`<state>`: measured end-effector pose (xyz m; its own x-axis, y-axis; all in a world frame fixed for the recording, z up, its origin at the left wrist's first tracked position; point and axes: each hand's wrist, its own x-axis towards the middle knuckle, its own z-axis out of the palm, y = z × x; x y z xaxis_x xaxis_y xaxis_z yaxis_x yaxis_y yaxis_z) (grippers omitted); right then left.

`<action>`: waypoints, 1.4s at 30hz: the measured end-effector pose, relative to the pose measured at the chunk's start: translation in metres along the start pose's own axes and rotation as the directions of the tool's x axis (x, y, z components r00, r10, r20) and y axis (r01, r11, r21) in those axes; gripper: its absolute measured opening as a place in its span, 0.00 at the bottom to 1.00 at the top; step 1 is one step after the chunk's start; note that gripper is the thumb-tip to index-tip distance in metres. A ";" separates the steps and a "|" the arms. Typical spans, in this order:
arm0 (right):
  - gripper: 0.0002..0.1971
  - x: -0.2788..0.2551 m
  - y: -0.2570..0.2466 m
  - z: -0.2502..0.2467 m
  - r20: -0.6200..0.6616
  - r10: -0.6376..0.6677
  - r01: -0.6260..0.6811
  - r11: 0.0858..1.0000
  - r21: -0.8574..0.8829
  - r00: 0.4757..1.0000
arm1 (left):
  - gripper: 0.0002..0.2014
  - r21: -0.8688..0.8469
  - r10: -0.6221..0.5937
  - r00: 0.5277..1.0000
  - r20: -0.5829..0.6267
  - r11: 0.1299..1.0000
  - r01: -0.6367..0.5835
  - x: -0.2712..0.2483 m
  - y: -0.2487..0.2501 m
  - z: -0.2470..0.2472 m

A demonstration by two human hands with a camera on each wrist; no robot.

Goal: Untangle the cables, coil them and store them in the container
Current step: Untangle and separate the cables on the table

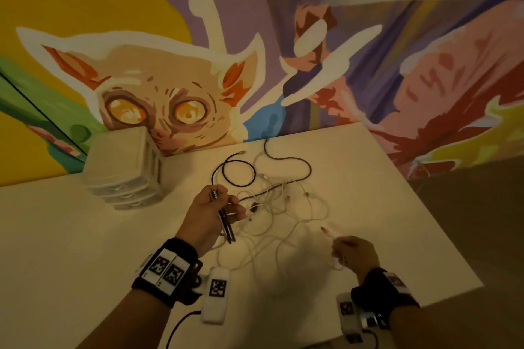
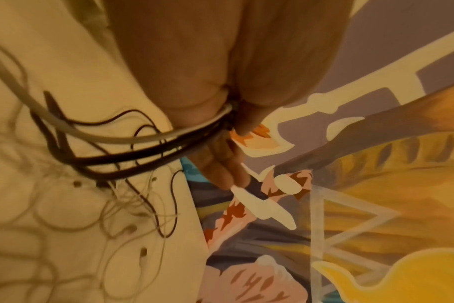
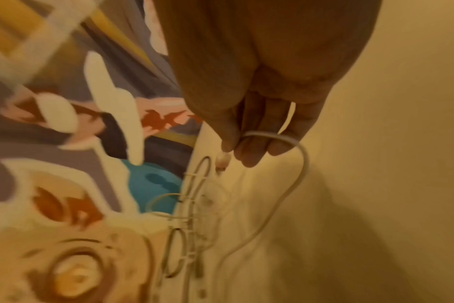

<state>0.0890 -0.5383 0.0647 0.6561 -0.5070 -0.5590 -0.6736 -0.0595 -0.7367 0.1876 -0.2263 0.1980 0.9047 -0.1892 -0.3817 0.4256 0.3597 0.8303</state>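
Observation:
A tangle of thin white cables [image 1: 286, 207] and a dark purple cable [image 1: 295, 163] lies on the white table [image 1: 85, 235]. My left hand [image 1: 215, 207] grips a folded bundle of dark and white strands [image 1: 226, 224]; in the left wrist view the bundle [image 2: 148, 147] passes under the curled fingers [image 2: 220, 164]. My right hand [image 1: 354, 253] pinches a white cable [image 1: 337, 259] near its pale plug [image 1: 326, 231]. In the right wrist view that white cable [image 3: 296, 155] loops over the fingers [image 3: 252, 149], the plug [image 3: 224, 160] just below the thumb.
A stack of clear plastic containers [image 1: 124, 170] stands at the table's back left against the painted wall [image 1: 283, 37]. The table's right edge [image 1: 425, 221] drops to a dark floor. Marker bands sit on both wrists.

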 end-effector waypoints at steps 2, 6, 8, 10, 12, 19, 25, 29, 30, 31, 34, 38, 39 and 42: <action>0.05 -0.020 -0.025 0.003 0.051 -0.030 0.016 0.966 0.258 0.998 | 0.06 -0.101 -0.059 0.998 0.012 0.993 0.060 -0.002 -0.008 0.007; 0.04 -0.058 -0.086 0.010 0.123 -0.225 0.133 0.851 0.509 0.967 | 0.10 -0.226 -0.162 0.986 0.031 0.960 0.165 0.000 -0.032 0.035; 0.04 -0.072 -0.108 0.016 0.132 -0.342 0.232 0.828 0.510 0.930 | 0.12 -0.278 -0.199 0.979 0.036 0.939 0.201 0.003 -0.042 0.055; 0.04 -0.082 -0.124 0.023 0.135 -0.453 0.368 0.836 0.407 0.881 | 0.16 -0.339 -0.197 0.980 0.031 0.920 0.196 0.006 -0.047 0.075; 0.04 -0.085 -0.129 0.029 0.142 -0.557 0.515 0.820 0.250 0.818 | 0.23 -0.393 -0.177 0.984 0.028 0.903 0.174 0.009 -0.047 0.092; 0.05 -0.067 -0.130 0.015 0.280 -0.602 0.593 0.795 0.126 0.748 | 0.08 -0.425 -0.067 0.998 -0.021 0.904 0.052 0.016 -0.037 0.115; 0.10 -0.006 -0.125 -0.048 0.584 -0.524 0.740 0.637 -0.215 0.620 | 0.17 -0.508 0.410 0.901 -0.141 0.752 -0.421 0.024 0.094 0.060; 0.13 0.029 -0.150 -0.081 0.622 -0.430 0.740 0.536 -0.407 0.654 | 0.12 -0.452 0.492 0.777 -0.393 0.632 -0.629 0.003 0.169 0.012; 0.14 0.032 -0.159 -0.083 0.629 -0.419 0.737 0.539 -0.408 0.655 | 0.12 -0.361 0.507 0.770 -0.388 0.685 -0.633 -0.002 0.173 0.011; 0.14 0.031 -0.169 -0.083 0.636 -0.425 0.744 0.543 -0.390 0.644 | 0.10 -0.233 0.517 0.762 -0.391 0.745 -0.625 -0.005 0.170 0.014; 0.15 0.008 -0.209 -0.077 0.665 -0.517 0.811 0.533 -0.242 0.539 | 0.09 0.330 0.615 0.716 -0.331 0.786 -0.523 -0.012 0.130 0.052; 0.16 -0.039 -0.258 -0.062 0.776 -0.513 0.866 0.493 -0.083 0.367 | 0.10 0.726 0.537 0.841 0.062 0.554 -0.407 -0.008 0.068 0.106; 0.16 -0.049 -0.266 -0.058 0.786 -0.522 0.880 0.472 -0.057 0.331 | 0.13 0.778 0.441 0.886 0.144 0.503 -0.377 -0.006 0.057 0.115; 0.15 -0.065 -0.288 -0.053 0.720 -0.634 0.913 0.408 0.003 0.281 | 0.04 0.870 0.245 0.925 0.291 0.335 -0.363 -0.008 0.048 0.141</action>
<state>0.2221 -0.5337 0.3331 0.8569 0.5142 0.0359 0.3249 -0.4848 -0.8121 0.1981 -0.3362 0.2975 0.9352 -0.3527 -0.0312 -0.2027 -0.6053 0.7698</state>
